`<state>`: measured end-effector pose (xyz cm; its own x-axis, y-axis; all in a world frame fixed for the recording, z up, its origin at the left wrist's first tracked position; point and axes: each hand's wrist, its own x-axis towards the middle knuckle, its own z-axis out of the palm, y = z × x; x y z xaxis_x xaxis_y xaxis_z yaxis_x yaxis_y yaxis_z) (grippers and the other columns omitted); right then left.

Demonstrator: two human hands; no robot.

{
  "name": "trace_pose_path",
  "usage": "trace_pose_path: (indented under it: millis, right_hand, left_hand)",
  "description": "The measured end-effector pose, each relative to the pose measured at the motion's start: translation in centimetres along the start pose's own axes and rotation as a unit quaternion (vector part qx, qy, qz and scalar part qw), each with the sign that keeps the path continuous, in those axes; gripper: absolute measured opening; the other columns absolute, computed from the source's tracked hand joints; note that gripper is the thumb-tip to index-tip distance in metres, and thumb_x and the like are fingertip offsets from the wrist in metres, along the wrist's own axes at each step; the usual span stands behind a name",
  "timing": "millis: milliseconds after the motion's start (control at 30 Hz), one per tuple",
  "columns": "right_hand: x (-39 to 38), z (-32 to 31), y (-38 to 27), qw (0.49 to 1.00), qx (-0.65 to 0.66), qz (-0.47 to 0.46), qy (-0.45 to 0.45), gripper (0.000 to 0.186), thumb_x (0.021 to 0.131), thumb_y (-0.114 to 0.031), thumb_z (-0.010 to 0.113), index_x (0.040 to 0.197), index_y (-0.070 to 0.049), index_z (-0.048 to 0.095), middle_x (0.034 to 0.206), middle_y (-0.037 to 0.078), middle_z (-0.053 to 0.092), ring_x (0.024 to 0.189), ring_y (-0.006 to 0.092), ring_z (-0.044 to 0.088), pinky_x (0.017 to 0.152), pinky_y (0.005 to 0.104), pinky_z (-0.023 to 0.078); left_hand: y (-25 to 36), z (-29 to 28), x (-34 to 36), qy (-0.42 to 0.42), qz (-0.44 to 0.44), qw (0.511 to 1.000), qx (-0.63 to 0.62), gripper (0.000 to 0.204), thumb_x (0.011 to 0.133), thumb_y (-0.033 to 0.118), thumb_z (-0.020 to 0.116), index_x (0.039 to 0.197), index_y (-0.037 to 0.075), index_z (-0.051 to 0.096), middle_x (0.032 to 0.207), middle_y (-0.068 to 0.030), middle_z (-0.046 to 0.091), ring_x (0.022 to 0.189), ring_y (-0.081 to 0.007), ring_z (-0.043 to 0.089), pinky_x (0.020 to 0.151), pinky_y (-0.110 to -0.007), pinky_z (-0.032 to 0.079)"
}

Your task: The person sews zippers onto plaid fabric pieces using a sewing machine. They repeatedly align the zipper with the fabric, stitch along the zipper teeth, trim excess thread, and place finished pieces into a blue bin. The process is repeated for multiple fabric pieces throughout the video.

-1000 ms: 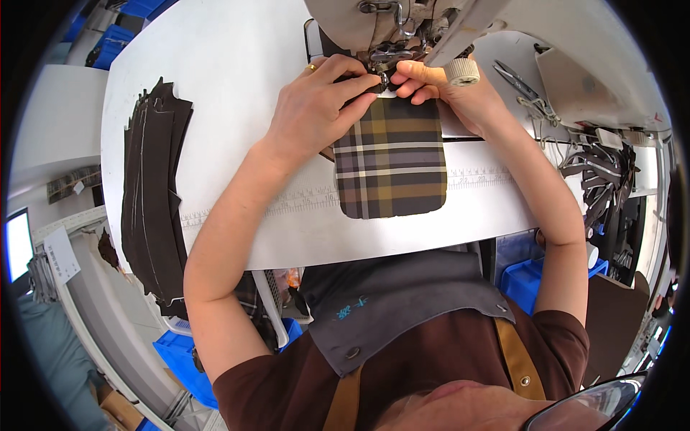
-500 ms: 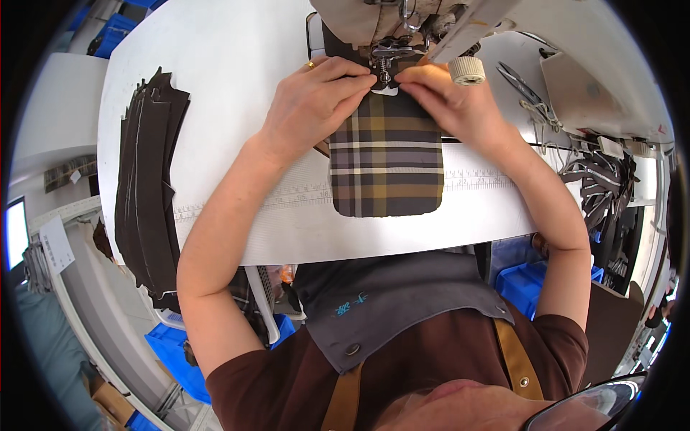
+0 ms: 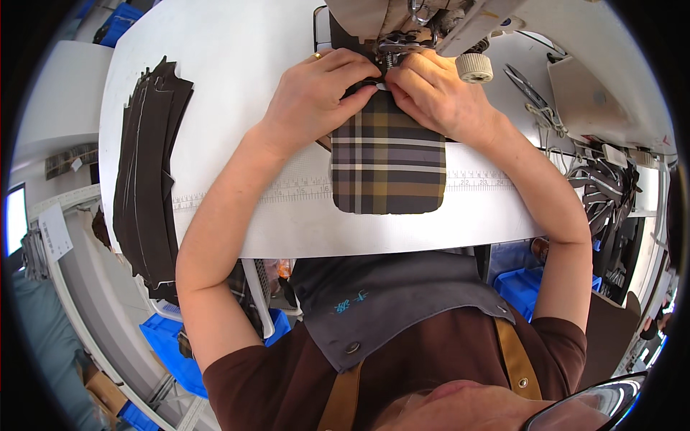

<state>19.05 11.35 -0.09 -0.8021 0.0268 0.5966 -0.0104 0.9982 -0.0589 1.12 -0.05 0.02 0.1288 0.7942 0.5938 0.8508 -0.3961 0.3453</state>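
One plaid fabric piece (image 3: pixel 388 161), two hands

Sewing workshop. Industrial sewing machine (image 3: pixel 424 21) at far edge of white worktable (image 3: pixel 230 65); stack of dark cut fabric pieces (image 3: pixel 147 165) left of machine; scissors (image 3: pixel 528 86) right of it; blue bins (image 3: pixel 169 345) below table.

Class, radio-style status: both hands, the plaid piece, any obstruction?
Left hand and right hand pressing plaid fabric piece under sewing machine. Piece flat on white table. Dark strips far left, nothing blocking.
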Motion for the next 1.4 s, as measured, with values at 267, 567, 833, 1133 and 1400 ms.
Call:
trace_pose_path:
  millis: [267, 567, 833, 1133, 1400]
  right_hand:
    - [-0.4, 0.3, 0.3, 0.999, 0.035, 0.027, -0.009, 0.019, 0.076, -0.005, 0.069, 0.092, -0.004, 0.060, 0.085, 0.006, 0.057, 0.080, 0.0230, 0.059, 0.070, 0.0317, 0.048]
    - [-1.7, -3.8, -5.3, 0.993, 0.116, -0.005, -0.026, 0.027, 0.076, -0.017, 0.068, 0.097, -0.001, 0.063, 0.100, 0.010, 0.065, 0.096, 0.0277, 0.062, 0.084, 0.0384, 0.051]
    - [1.0, -0.9, -7.5, 0.987, 0.148, 0.065, 0.025, 0.022, 0.069, -0.005, 0.065, 0.090, 0.003, 0.062, 0.098, 0.014, 0.067, 0.089, 0.0281, 0.066, 0.075, 0.0357, 0.055]
    - [-2.7, -2.9, -5.6, 0.987, 0.158, 0.017, -0.004, 0.021, 0.072, -0.004, 0.064, 0.092, 0.002, 0.065, 0.100, 0.014, 0.068, 0.096, 0.0281, 0.066, 0.080, 0.0359, 0.055]
    - [-2.7, -2.4, -6.2, 0.994, 0.093, -0.025, -0.045, 0.026, 0.071, -0.008, 0.062, 0.094, 0.004, 0.063, 0.105, 0.017, 0.066, 0.097, 0.0292, 0.066, 0.079, 0.0356, 0.055]
  left_hand:
    - [0.1, 0.4, 0.7, -0.002, 0.007, 1.000, 0.027, 0.012, 0.075, 0.015, 0.071, 0.085, 0.009, 0.067, 0.087, -0.0013, 0.065, 0.076, -0.0219, 0.063, 0.065, -0.031, 0.052]
    - [1.0, 0.5, 0.8, 0.025, -0.227, 0.953, -0.197, 0.010, 0.079, 0.008, 0.067, 0.085, 0.001, 0.068, 0.081, -0.0064, 0.065, 0.074, -0.0179, 0.062, 0.066, -0.028, 0.049]
    - [-2.6, -1.1, 1.8, -0.106, -0.145, 0.941, -0.288, 0.010, 0.081, 0.006, 0.066, 0.089, 0.001, 0.071, 0.088, -0.0052, 0.067, 0.079, -0.0142, 0.062, 0.075, -0.025, 0.049]
    - [1.0, -1.1, 1.8, -0.045, -0.248, 0.951, -0.180, 0.014, 0.082, 0.012, 0.066, 0.089, 0.001, 0.070, 0.084, -0.0057, 0.065, 0.073, -0.0186, 0.061, 0.069, -0.028, 0.048]
    - [0.3, -1.5, 2.0, -0.076, -0.239, 0.949, -0.193, 0.015, 0.084, 0.014, 0.064, 0.091, 0.002, 0.070, 0.086, -0.0060, 0.067, 0.076, -0.0196, 0.064, 0.070, -0.029, 0.049]
